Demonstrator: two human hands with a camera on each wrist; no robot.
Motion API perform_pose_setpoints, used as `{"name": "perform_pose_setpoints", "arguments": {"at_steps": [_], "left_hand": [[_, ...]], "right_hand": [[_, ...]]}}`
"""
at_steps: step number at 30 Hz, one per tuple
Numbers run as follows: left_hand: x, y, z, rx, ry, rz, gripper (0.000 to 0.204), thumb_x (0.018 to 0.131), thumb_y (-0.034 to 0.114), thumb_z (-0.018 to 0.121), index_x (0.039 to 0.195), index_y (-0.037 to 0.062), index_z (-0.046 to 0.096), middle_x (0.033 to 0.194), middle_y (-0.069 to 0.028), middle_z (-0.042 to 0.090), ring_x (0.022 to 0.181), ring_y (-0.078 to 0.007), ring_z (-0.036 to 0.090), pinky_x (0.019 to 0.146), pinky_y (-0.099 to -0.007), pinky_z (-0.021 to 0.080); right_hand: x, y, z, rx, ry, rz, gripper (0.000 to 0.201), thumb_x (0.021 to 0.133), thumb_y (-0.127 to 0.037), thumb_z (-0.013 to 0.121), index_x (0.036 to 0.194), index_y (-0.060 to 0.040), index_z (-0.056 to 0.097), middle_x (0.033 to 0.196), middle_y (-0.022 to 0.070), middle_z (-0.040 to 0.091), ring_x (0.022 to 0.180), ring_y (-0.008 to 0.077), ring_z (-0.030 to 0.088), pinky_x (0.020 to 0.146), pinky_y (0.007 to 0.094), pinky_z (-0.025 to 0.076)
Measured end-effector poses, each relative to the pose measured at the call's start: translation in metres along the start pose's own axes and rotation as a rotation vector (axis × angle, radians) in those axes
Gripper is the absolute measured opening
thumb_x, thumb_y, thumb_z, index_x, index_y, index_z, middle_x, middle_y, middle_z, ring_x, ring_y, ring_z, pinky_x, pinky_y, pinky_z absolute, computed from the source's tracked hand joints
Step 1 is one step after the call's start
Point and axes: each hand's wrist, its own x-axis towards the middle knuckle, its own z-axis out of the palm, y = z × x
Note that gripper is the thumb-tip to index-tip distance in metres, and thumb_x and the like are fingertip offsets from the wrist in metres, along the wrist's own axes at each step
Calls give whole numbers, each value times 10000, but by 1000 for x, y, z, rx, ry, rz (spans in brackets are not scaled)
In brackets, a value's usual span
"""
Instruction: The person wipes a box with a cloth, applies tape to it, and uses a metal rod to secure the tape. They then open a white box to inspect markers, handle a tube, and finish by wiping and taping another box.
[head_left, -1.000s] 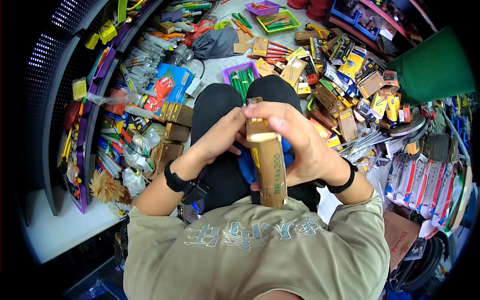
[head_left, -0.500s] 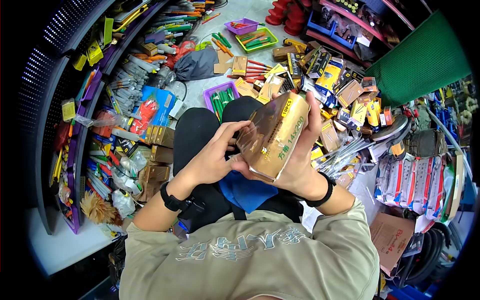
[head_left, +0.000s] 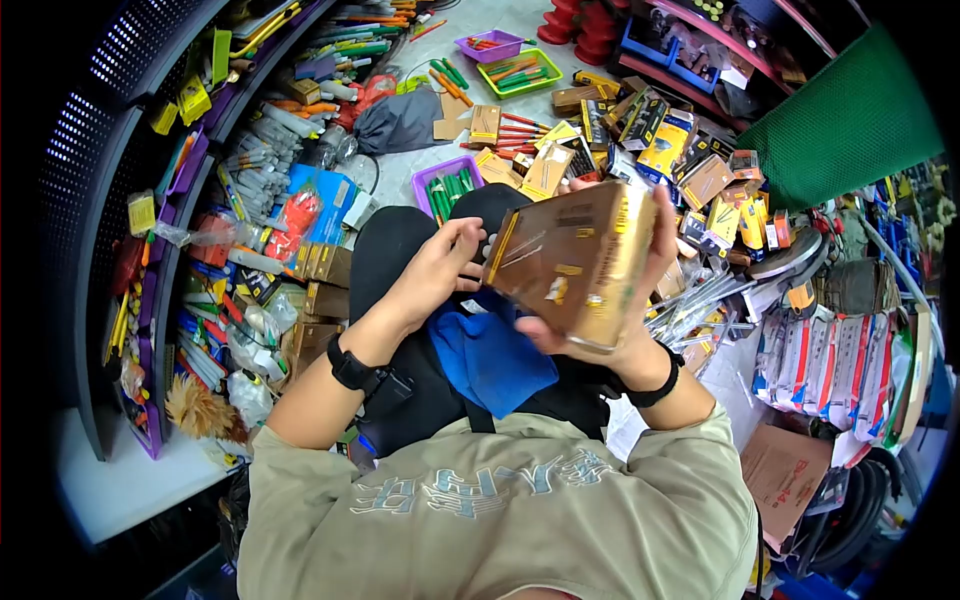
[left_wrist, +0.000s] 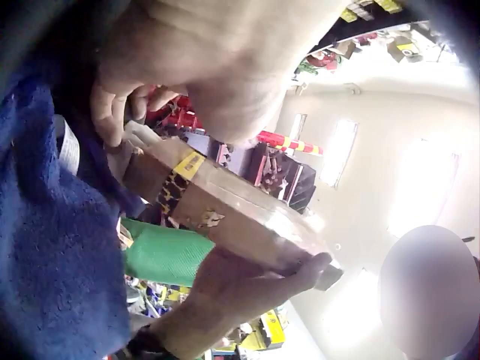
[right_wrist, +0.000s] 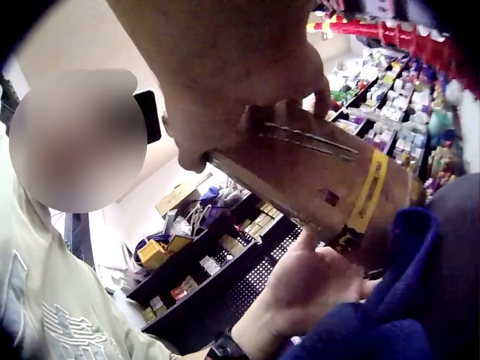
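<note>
My right hand (head_left: 632, 350) grips a brown cardboard box (head_left: 560, 255) with yellow print, thumb under its near side and fingers over the far right edge. The box is tilted above my lap, its broad printed face toward the left. Beside its left edge is my left hand (head_left: 430, 280), fingers loosely bent and holding nothing. In the right wrist view a yellow band (right_wrist: 367, 191) crosses the box near the left hand's fingertips. A blue cloth (head_left: 490, 360) lies over my lap below the box.
Beyond my knees stands a purple tray (head_left: 420, 185) of green-wrapped pieces. Many small boxes (head_left: 705, 180) are piled to the right, beside a green mesh roll (head_left: 840, 120). Bagged bits and brown boxes (head_left: 325, 300) crowd the left, along a dark shelf rack (head_left: 90, 200).
The box has turned in my right hand and shifted slightly right, showing more of its broad face. My left hand has come off the box and moved slightly away, uncovering more blue cloth.
</note>
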Motion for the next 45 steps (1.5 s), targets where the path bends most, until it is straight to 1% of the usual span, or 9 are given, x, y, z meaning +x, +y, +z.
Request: {"name": "perform_pose_setpoints", "arguments": {"at_steps": [1,3,5,10,17,21,26,32,45], "left_hand": [[-1,8,6,-82,29,-122,685,1043,464,586,1514,15,373,1441,-144,507,1021,-180,666,873,-315,524],[-1,5,10,-98,77,-124,636,1070,483,524,1473,-1,431,1379,-128,562,977,-165,665,850,-295,511],[1,0,8,-86,77,-107,549,1073,405,553,1437,1,483,1370,-122,576,974,-167,667,857,-304,514],[3,-7,13,29,93,-16,472,966,63,692,1402,-1,521,1157,-79,579,923,-130,657,766,-252,547],[10,-13,17,512,215,83,734,828,161,867,1432,-2,483,1162,-107,543,827,-134,649,744,-272,563],[2,-4,22,792,205,161,855,764,222,917,1457,24,457,1151,-133,546,819,-160,650,767,-296,571],[2,7,26,879,215,110,849,770,207,909,1466,49,449,1177,-131,561,891,-168,666,795,-297,571],[-9,19,30,153,-19,106,807,811,-73,803,1491,70,393,1379,-140,549,1233,-237,635,1001,-365,568],[-85,17,23,-73,115,190,834,847,-6,795,1525,39,312,1378,-131,539,1288,-237,589,1041,-376,541]], "right_hand": [[-6,11,-1,-5,35,-17,1467,650,-522,949,1577,26,-47,1501,256,326,1410,376,386,1152,478,373],[-11,27,8,475,187,151,1294,753,-466,863,1604,-27,-7,1505,252,355,1368,393,473,1142,517,412],[-15,42,-5,619,236,254,1076,843,-409,768,1608,-37,108,1561,257,353,1396,394,471,1141,555,417],[-27,73,-19,1059,401,491,906,810,-331,628,1554,41,270,1535,252,439,1422,397,445,1195,511,365],[-60,125,-16,1308,486,662,870,772,-322,630,1526,24,368,1508,184,495,1403,334,469,1217,470,330],[-87,161,-13,1404,558,877,725,787,-275,632,1447,-17,477,1411,132,597,1296,305,582,1133,454,457],[-92,169,-5,1602,503,834,676,819,-273,607,1435,-22,490,1387,147,613,1274,307,603,1095,463,497],[-80,168,9,1758,406,801,663,881,-321,530,1466,-21,448,1420,160,581,1276,323,606,1090,480,505],[-48,125,16,1694,43,1089,616,988,-307,530,1480,31,382,1389,220,601,1209,356,662,1015,513,575]]}}
